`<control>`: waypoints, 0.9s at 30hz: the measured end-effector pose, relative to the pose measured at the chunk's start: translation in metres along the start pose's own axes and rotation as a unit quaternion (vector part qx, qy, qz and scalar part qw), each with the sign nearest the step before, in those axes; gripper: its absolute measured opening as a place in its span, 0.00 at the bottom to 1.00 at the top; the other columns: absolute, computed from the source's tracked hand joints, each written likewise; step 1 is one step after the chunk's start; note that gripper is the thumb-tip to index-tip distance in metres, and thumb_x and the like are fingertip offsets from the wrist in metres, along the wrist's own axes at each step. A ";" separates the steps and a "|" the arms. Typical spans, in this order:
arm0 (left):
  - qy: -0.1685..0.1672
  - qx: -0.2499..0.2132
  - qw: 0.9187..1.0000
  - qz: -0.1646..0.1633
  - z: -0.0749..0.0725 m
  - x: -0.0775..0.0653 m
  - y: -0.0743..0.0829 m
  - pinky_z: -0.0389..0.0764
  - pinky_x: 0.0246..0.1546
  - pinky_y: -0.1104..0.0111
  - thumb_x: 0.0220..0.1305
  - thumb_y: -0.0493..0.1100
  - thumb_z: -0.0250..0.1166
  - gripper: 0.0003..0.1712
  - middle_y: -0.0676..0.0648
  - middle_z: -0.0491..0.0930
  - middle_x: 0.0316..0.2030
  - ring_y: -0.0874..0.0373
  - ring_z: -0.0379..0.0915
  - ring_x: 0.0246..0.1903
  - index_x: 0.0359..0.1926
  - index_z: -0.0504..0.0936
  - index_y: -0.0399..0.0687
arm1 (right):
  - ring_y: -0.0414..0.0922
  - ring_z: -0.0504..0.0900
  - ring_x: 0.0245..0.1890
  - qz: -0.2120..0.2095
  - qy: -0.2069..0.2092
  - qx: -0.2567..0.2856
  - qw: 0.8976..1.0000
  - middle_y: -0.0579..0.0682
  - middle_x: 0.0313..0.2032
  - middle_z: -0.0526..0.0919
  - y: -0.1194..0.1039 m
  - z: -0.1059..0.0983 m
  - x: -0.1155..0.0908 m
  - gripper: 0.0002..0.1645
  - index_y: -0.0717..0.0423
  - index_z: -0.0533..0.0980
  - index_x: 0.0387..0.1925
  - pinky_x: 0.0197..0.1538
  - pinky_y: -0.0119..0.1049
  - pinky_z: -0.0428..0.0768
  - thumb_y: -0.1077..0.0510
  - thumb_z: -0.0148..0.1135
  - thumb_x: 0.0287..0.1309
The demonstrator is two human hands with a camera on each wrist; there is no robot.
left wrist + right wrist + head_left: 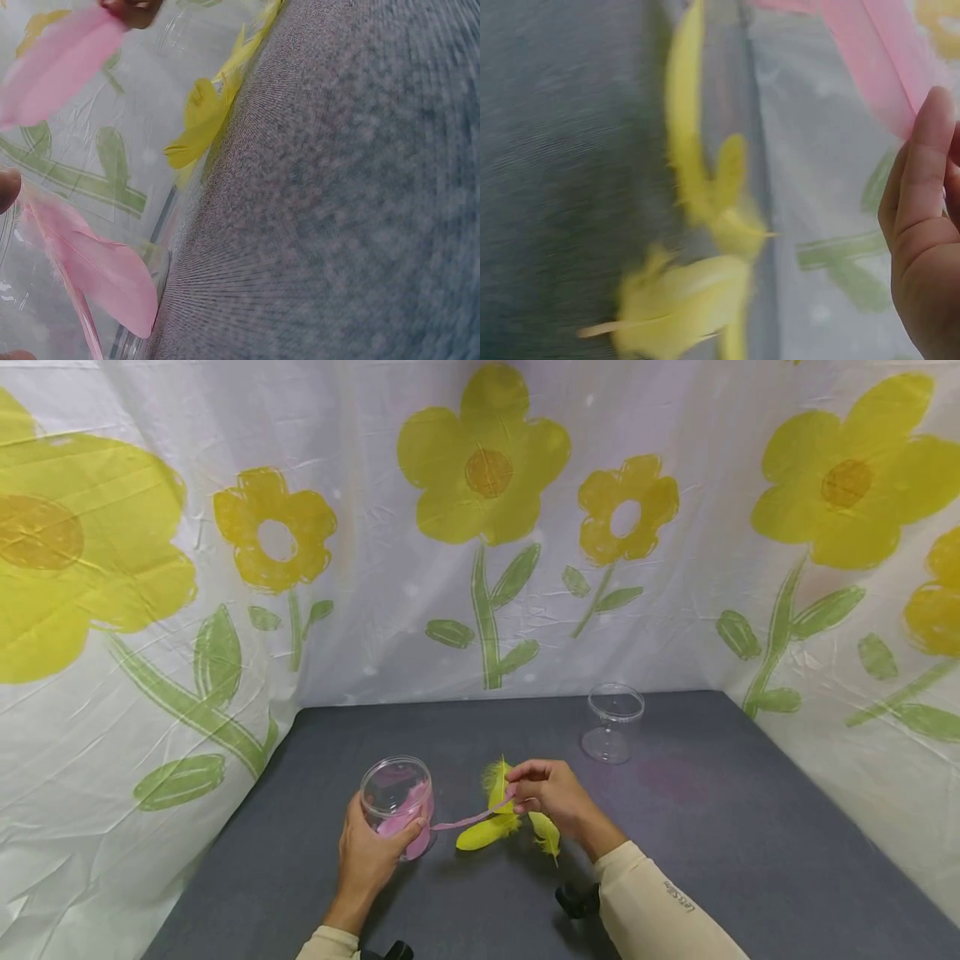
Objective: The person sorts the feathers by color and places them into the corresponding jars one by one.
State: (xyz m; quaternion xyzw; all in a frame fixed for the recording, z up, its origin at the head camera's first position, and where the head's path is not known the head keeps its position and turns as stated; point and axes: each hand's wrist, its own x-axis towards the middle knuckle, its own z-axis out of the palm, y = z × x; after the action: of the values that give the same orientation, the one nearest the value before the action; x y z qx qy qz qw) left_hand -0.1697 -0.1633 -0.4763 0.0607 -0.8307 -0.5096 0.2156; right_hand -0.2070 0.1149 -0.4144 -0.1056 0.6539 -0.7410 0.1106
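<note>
My left hand [366, 858] grips a clear plastic cup [396, 770], its thumb across the near side. Pink feathers [408, 818] lie inside the cup and show through its wall; the left wrist view shows these pink feathers [112, 277] close up. Between thumb and fingertips, my right hand [557, 795] pinches a single pink feather [472, 819]. That feather stretches left from the fingertips toward the cup and appears broad and flat in the right wrist view. Several yellow feathers [486, 833] lie on the table below and around the right hand.
A clear stemmed cup [613, 717] stands at the back right of the dark grey table [750, 843]. A white cloth with yellow flowers [360, 635] hangs behind and along both sides. Black straps [576, 900] show at the wrists.
</note>
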 end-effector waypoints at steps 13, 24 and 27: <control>-0.007 -0.003 1.000 -0.010 0.000 0.000 0.000 0.61 0.59 0.42 0.39 0.55 0.81 0.60 0.34 0.66 0.61 0.37 0.61 0.61 0.68 0.57 0.39 | 0.48 0.81 0.27 -0.042 0.024 -0.018 0.999 0.60 0.36 0.81 -0.042 0.017 0.014 0.08 0.69 0.79 0.42 0.37 0.42 0.82 0.68 0.59 0.62; -0.003 -0.007 1.000 -0.005 -0.001 0.000 0.002 0.61 0.58 0.42 0.38 0.53 0.82 0.59 0.34 0.67 0.60 0.36 0.62 0.60 0.67 0.59 0.39 | 0.48 0.80 0.27 -0.077 0.004 -0.063 0.995 0.60 0.33 0.81 -0.071 0.041 0.031 0.06 0.67 0.80 0.40 0.36 0.43 0.82 0.67 0.60 0.62; -0.003 -0.010 1.000 -0.005 -0.001 -0.001 0.002 0.61 0.58 0.42 0.38 0.54 0.82 0.59 0.34 0.67 0.59 0.37 0.63 0.60 0.67 0.59 0.38 | 0.56 0.80 0.30 -0.086 -0.003 -0.084 0.993 0.59 0.32 0.82 -0.075 0.047 0.036 0.06 0.67 0.80 0.39 0.37 0.46 0.82 0.67 0.60 0.62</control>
State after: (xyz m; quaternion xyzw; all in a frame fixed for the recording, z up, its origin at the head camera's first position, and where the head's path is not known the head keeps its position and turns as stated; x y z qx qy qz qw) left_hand -0.1686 -0.1627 -0.4745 0.0612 -0.8260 -0.5189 0.2116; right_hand -0.2288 0.0685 -0.3339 -0.1726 0.7021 -0.6898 0.0386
